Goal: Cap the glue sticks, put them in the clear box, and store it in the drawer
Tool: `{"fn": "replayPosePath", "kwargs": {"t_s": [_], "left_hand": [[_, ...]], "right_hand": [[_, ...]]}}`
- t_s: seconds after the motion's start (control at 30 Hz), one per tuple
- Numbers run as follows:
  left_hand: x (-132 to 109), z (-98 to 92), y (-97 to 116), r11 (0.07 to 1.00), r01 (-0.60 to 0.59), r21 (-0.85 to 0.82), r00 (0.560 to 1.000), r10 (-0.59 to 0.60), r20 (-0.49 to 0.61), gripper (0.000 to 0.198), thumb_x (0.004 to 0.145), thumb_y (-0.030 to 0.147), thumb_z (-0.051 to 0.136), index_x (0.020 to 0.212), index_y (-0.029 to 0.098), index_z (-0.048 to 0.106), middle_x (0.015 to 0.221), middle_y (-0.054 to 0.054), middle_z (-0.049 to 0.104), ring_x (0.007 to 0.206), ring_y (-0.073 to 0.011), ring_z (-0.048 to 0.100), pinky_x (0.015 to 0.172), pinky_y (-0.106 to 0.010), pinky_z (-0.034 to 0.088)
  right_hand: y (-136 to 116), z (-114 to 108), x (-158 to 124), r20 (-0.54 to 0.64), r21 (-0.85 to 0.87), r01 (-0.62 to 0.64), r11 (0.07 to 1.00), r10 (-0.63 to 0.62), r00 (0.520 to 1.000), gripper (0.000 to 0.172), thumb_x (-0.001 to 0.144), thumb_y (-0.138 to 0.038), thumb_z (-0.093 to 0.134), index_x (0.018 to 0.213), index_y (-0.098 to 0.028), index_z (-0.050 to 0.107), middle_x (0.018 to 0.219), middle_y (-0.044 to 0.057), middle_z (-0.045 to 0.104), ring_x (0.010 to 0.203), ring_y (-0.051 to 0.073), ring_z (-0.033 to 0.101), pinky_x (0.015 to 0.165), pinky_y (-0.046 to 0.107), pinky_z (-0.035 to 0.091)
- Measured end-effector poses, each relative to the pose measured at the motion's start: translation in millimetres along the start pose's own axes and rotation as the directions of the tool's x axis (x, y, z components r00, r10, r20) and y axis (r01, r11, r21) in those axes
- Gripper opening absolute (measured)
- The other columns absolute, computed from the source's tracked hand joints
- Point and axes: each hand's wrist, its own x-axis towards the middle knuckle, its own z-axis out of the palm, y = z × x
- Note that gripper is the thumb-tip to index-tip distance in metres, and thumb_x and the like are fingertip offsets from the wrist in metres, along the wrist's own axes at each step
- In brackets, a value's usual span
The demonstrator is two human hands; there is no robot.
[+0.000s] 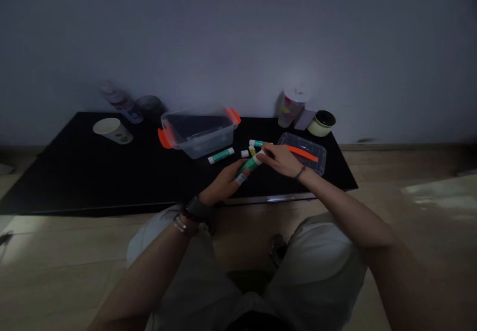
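Observation:
A green and white glue stick [250, 164] is held tilted above the near part of the black table. My left hand [225, 181] is closed around its green body. The fingers of my right hand [280, 159] are closed on its white end. Just beyond my hands lie a second glue stick [221, 155], a third one [257, 143] partly behind my right hand, a small white cap [244, 154] and a small yellow and white piece [252, 150]. A clear lid with an orange handle [303, 153] lies beside my right hand.
On the black table [149, 182] a clear plastic box [208, 144] with orange clips stands behind the glue sticks. A paper cup [112, 130], a spray bottle [121, 103] and a dark round container [149, 106] are left; a clear cup [290, 110] and cream pot [321, 124] are right.

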Motion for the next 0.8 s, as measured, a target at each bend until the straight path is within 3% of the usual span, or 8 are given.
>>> {"fn": "replayPosePath", "kwargs": {"t_s": [0.13, 0.23, 0.53, 0.8], "left_hand": [[-0.2, 1.7, 10.0, 1.0, 0.014, -0.012, 0.999, -0.014, 0.041, 0.045, 0.099, 0.046, 0.041, 0.125, 0.012, 0.055, 0.109, -0.012, 0.07, 0.095, -0.0228, 0.066, 0.081, -0.033, 0.051], [2.1, 5.9, 11.8, 0.999, 0.015, 0.043, 0.999, -0.017, 0.03, 0.042, 0.1, 0.046, 0.04, 0.121, 0.014, 0.056, 0.104, -0.011, 0.07, 0.089, -0.0219, 0.066, 0.079, -0.033, 0.05], [23.1, 15.6, 2.4, 0.967, -0.019, 0.253, 0.995, 0.043, -0.088, 0.043, 0.1, 0.039, 0.041, 0.134, 0.014, 0.052, 0.122, -0.015, 0.068, 0.11, -0.0262, 0.066, 0.096, -0.038, 0.049], [27.1, 22.2, 5.3, 0.847, 0.109, 0.52, 0.98, -0.005, -0.198, 0.043, 0.102, 0.037, 0.041, 0.137, 0.016, 0.052, 0.126, -0.015, 0.067, 0.116, -0.0274, 0.064, 0.094, -0.035, 0.049]], "right_hand": [[-2.3, -3.5, -1.9, 0.001, -0.027, 0.086, 0.996, -0.086, 0.996, 0.043, 0.102, -0.055, 0.035, 0.087, -0.019, 0.054, 0.078, 0.0, 0.057, 0.069, 0.013, 0.049, 0.066, 0.024, 0.031], [-2.1, 0.5, -1.5, -0.006, -0.085, 0.1, 0.991, -0.1, 0.995, 0.05, 0.103, -0.054, 0.029, 0.078, -0.019, 0.053, 0.076, 0.002, 0.059, 0.069, 0.014, 0.051, 0.066, 0.025, 0.031], [-11.8, 6.8, 7.6, -0.1, -0.308, -0.211, 0.928, 0.189, 0.977, 0.051, 0.106, -0.047, 0.029, 0.084, -0.018, 0.064, 0.074, 0.005, 0.065, 0.073, 0.017, 0.059, 0.062, 0.027, 0.025], [-9.2, 17.8, 21.8, -0.07, -0.203, -0.367, 0.908, 0.361, 0.93, 0.052, 0.107, -0.043, 0.026, 0.086, -0.019, 0.067, 0.09, 0.009, 0.071, 0.084, 0.02, 0.065, 0.066, 0.027, 0.034]]}}
